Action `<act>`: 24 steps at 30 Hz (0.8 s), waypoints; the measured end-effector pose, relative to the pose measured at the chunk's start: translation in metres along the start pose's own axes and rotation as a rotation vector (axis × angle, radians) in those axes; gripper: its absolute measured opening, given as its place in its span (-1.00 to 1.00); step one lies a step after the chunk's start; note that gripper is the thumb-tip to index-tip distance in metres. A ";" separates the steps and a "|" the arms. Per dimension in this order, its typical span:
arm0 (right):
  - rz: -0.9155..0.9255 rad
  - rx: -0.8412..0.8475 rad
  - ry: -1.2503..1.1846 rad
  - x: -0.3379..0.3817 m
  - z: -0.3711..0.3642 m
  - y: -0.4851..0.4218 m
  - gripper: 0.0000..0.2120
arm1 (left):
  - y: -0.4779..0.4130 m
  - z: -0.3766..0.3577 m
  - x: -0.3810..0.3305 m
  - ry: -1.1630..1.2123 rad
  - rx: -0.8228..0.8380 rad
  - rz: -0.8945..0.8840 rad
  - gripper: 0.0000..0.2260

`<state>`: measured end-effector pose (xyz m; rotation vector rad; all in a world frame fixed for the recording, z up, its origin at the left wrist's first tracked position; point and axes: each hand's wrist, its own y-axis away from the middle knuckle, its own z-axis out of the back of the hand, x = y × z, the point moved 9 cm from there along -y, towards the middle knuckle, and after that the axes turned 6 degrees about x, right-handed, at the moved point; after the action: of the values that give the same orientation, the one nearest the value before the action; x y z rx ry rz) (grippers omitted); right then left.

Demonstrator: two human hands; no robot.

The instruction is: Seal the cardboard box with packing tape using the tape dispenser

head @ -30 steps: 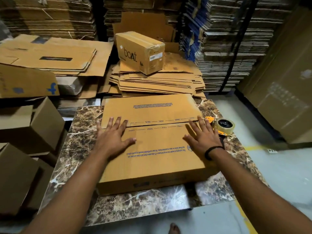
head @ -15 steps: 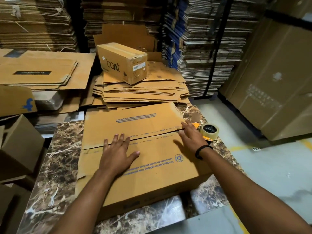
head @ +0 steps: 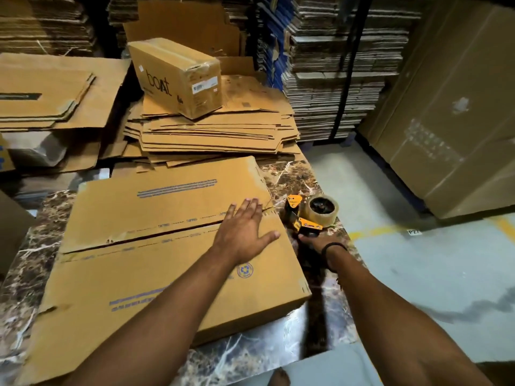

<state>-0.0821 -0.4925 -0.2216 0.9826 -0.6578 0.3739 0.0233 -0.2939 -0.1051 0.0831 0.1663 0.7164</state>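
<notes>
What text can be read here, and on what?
"boAt": small box.
"P27": floor tag.
Blue print on big box: too blurred to read.
Seam print on big box: too blurred to read.
Barcode label on small box: too small to read.

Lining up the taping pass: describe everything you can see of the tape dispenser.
The tape dispenser is orange and black, plastic-looking, carrying a roll of brownish clear tape. It rests on the marbled table just right of the cardboard box, beside the flap seam's end. The right hand grips its dark handle.
</notes>
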 end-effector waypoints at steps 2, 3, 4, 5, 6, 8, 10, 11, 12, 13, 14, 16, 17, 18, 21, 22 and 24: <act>-0.037 0.115 -0.102 -0.017 -0.010 -0.025 -0.46 | 0.000 -0.003 0.001 0.006 -0.005 -0.006 -0.19; -0.056 0.184 -0.167 -0.027 -0.016 -0.039 -0.50 | 0.001 -0.003 0.002 0.011 -0.008 -0.007 -0.19; -0.086 0.272 -0.254 -0.031 -0.025 -0.045 -0.59 | 0.001 -0.003 0.002 0.015 -0.012 -0.004 -0.21; -0.121 0.367 -0.369 -0.030 -0.035 -0.040 -0.69 | 0.000 -0.003 0.002 0.017 -0.015 -0.001 -0.22; -0.164 0.490 -0.491 -0.027 -0.048 -0.031 -0.72 | 0.001 -0.002 0.002 0.020 -0.017 -0.001 -0.22; -0.218 0.629 -0.690 -0.019 -0.063 -0.017 -0.68 | 0.001 -0.003 0.002 0.030 -0.014 -0.004 -0.23; -0.237 0.628 -0.760 -0.020 -0.065 -0.020 -0.72 | 0.000 -0.004 0.002 0.040 -0.011 -0.004 -0.23; -0.238 0.607 -0.766 -0.020 -0.064 -0.020 -0.72 | -0.001 -0.004 0.002 0.043 -0.009 -0.004 -0.23; -0.236 0.587 -0.758 -0.019 -0.064 -0.020 -0.71 | -0.001 -0.005 0.002 0.048 -0.006 -0.003 -0.23; -0.224 0.553 -0.728 -0.017 -0.063 -0.021 -0.70 | -0.001 -0.005 0.002 0.055 -0.002 -0.002 -0.23; -0.205 0.512 -0.709 -0.013 -0.059 -0.022 -0.69 | -0.001 -0.005 0.002 0.060 -0.001 -0.001 -0.23; -0.117 0.457 -0.736 0.004 -0.052 -0.023 -0.70 | 0.000 -0.004 0.001 0.068 0.002 0.004 -0.23; -0.063 0.469 -0.760 0.017 -0.050 -0.021 -0.70 | 0.000 -0.003 0.001 0.070 0.004 0.007 -0.24; -0.015 0.485 -0.785 0.031 -0.048 -0.016 -0.70 | 0.000 -0.003 0.001 0.072 0.006 0.010 -0.24; 0.101 0.558 -0.813 0.073 -0.039 0.001 -0.69 | 0.000 0.000 0.001 0.093 0.000 0.016 -0.24; 0.123 0.569 -0.807 0.087 -0.036 0.007 -0.70 | 0.001 0.001 0.001 0.103 -0.004 0.020 -0.24; 0.165 0.588 -0.807 0.110 -0.032 0.020 -0.71 | 0.000 0.001 0.003 0.143 -0.012 0.023 -0.23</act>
<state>-0.0001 -0.4547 -0.1476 1.6705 -1.4123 0.3125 0.0259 -0.2916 -0.1044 0.0228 0.2980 0.7465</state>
